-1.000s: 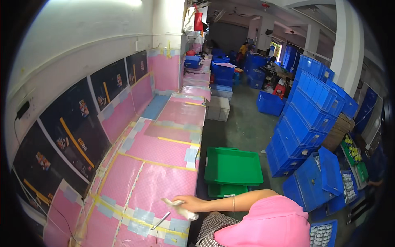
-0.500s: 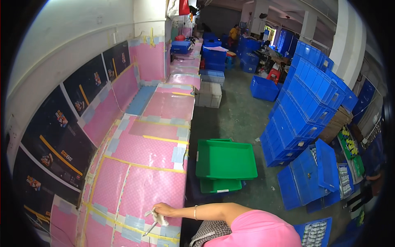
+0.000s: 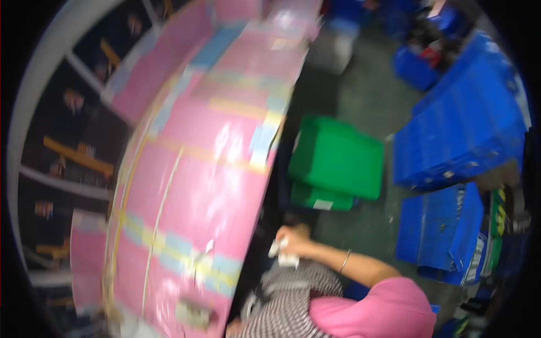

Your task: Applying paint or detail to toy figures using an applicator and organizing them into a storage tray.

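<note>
My right hand (image 3: 294, 242) is off the table's right edge, above my lap, with its fingers closed round a crumpled white cloth (image 3: 288, 260). A bracelet circles that wrist. At the lower edge, beside the table, a small patch of skin that seems to be my left hand (image 3: 233, 328) shows; its fingers are hidden. On the pink-covered table (image 3: 186, 197) lies a thin, light-tipped tool (image 3: 206, 250), too blurred to name. Nearer to me on the table rests a greyish block-like thing (image 3: 194, 313), also smeared.
Right of the table stand green trays (image 3: 338, 160), stacked. Farther right rise stacked blue crates (image 3: 456, 129), with a tilted blue crate (image 3: 437, 231) nearer. Dark panels (image 3: 73, 141) line the wall on the left. A checked apron (image 3: 282, 293) covers my lap.
The view has swung and tilted, and is blurred. My right hand has gone from the table to beyond its edge, still with the cloth. The greyish block has come into view.
</note>
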